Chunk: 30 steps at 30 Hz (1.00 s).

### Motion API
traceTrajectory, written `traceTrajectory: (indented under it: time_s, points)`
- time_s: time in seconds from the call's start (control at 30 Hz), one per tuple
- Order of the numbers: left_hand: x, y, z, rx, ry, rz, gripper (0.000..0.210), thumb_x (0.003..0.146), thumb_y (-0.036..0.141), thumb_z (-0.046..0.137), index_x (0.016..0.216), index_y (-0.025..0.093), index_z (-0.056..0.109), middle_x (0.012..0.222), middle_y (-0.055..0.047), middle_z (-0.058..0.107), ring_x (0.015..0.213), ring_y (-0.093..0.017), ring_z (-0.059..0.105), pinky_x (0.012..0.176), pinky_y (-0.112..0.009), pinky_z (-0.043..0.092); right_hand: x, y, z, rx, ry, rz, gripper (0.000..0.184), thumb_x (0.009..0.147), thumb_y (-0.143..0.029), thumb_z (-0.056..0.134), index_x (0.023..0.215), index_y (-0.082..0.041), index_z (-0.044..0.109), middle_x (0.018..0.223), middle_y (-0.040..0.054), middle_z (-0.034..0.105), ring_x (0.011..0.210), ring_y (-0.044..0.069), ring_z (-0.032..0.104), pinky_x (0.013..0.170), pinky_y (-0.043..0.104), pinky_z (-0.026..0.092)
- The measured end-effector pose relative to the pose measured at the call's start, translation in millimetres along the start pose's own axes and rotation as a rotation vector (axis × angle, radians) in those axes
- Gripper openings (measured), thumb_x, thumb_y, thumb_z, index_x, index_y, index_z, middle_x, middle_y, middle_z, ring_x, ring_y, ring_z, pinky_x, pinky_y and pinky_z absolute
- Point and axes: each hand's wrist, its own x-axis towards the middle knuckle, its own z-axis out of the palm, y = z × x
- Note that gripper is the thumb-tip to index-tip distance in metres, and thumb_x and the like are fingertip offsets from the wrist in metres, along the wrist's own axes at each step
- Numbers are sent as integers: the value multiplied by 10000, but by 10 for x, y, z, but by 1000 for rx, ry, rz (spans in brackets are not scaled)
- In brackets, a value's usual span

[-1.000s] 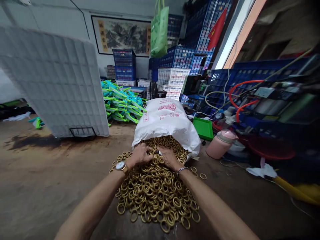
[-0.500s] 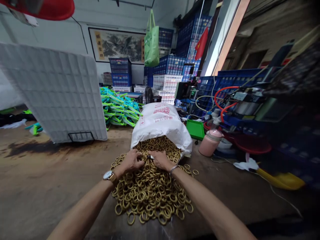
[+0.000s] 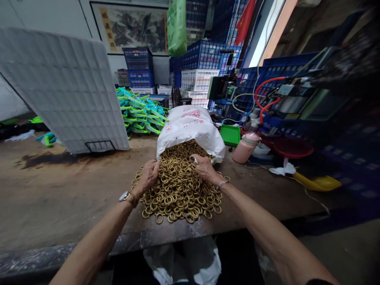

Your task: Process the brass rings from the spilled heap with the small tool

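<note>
A heap of brass-coloured rings (image 3: pixel 178 190) spills from the mouth of a white sack (image 3: pixel 190 122) lying on the table. My left hand (image 3: pixel 151 173), above a wristwatch, is at the heap's left side by the sack's lower left corner. Its fingers are curled in, and what they hold, if anything, is hidden. My right hand (image 3: pixel 204 168), with a bracelet at the wrist, rests on the rings just before the sack's mouth. Its fingers are bent together, with a small white patch by the fingertips; I cannot make out what they hold.
A white quilted panel (image 3: pixel 65 91) stands left on the wooden table (image 3: pixel 74 198). Behind it lie green and turquoise pieces (image 3: pixel 142 113). To the right are a green tray (image 3: pixel 230 135), a pink bottle (image 3: pixel 246 147) and a machine with red hoses (image 3: pixel 293 99). Blue crates (image 3: pixel 141 67) stand behind.
My hands have moved apart, the left toward the heap's left edge, the right toward its right side. The view has tilted down, showing the table's front edge and a white bag below.
</note>
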Motion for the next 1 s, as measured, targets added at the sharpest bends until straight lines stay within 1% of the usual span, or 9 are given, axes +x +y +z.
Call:
traceTrajectory:
  time_s: [0.17,0.3,0.43,0.53,0.6,0.7,0.8,0.9,1.0]
  points:
    - [-119,-41,0,-18,156,-46,356,842,274,242,768,168,574,801,-53,609,791,-173,540,752,-287,419,-471,443,-214,205,160,224,309,749,-227,307,947,-165,535,644,4,584,565,129,544,531,235,431]
    - [-182,-90,-7,-14,222,-32,296,818,260,295,769,179,575,777,-49,611,800,-183,542,773,-309,425,-791,655,-215,342,220,360,228,729,-286,322,786,-180,515,523,-28,519,432,108,507,410,207,412]
    - [-392,-62,33,17,348,-10,266,799,272,348,935,170,553,992,-97,576,996,-233,486,907,-404,364,-881,604,-80,455,217,365,210,707,-309,352,760,-181,510,542,-28,529,457,111,527,430,218,432]
    - [-749,62,134,41,401,25,262,799,279,393,1012,187,515,1066,-102,535,1071,-246,449,945,-441,342,-825,491,45,514,200,323,208,689,-277,370,781,-176,526,588,-16,557,516,119,549,499,241,460]
    - [-1056,189,232,40,438,105,262,799,253,419,1048,212,491,1096,-99,508,1084,-248,449,941,-464,355,-768,418,111,534,193,292,211,674,-255,382,792,-174,537,615,-11,572,559,126,557,554,257,467]
    - [-1503,401,389,50,388,151,338,784,210,453,1116,276,440,1152,-97,481,1132,-275,421,940,-520,348,-691,315,158,542,177,251,206,661,-236,404,789,-174,553,653,-3,598,626,136,562,633,276,459]
    - [-1804,558,527,31,326,162,405,765,176,470,1134,332,417,1164,-94,481,1140,-289,415,918,-545,366,-634,234,135,542,155,233,207,680,-260,417,790,-173,568,686,6,626,663,138,565,676,276,445]
    - [-1921,599,637,26,278,185,406,742,164,500,1109,328,441,1132,-94,505,1108,-287,443,885,-531,403,-595,258,49,522,175,255,243,708,-313,414,825,-171,573,729,19,641,693,139,570,676,264,438]
    - [-1931,556,712,2,282,205,349,728,154,517,1038,310,485,1080,-91,534,1066,-278,476,867,-512,422,-618,459,-100,463,238,322,302,720,-343,381,891,-167,557,767,35,639,656,136,566,615,253,434]
